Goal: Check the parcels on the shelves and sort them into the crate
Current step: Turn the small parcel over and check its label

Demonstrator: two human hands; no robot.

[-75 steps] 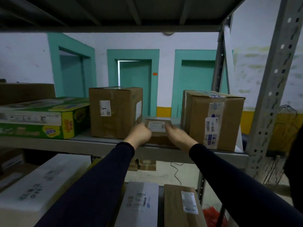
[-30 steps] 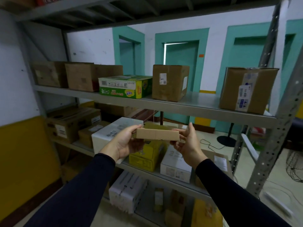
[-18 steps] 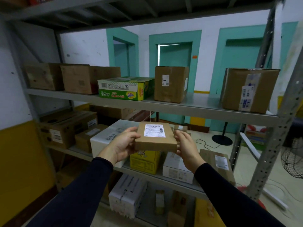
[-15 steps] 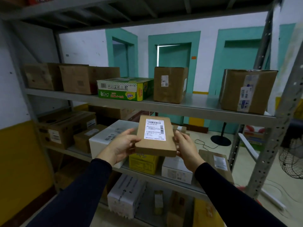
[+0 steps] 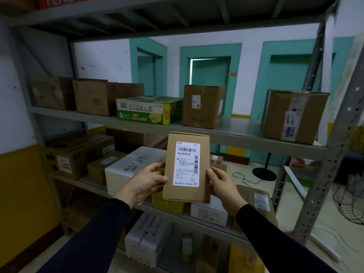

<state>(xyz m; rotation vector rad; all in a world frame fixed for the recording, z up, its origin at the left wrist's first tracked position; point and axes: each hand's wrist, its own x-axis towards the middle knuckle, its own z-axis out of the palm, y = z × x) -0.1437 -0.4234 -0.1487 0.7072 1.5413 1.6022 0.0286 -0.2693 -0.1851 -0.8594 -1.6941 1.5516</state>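
Left hand point(image 5: 144, 182), right hand point(image 5: 221, 184) clamped on small parcel point(image 5: 187, 166), label facing camera; checking under way; crate unseen; shelves point(image 5: 232, 133) hold many boxes.

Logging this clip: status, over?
Left hand and right hand hold small parcel upright, label facing camera. Crate not in view. Nothing blocking.

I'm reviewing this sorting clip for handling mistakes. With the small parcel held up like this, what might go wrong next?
1. The small parcel is pinched only at its lower edges by the left hand and right hand; it could tip or slip.
2. No crate is in view, so turning to find it could knock the parcel against the shelf edge.
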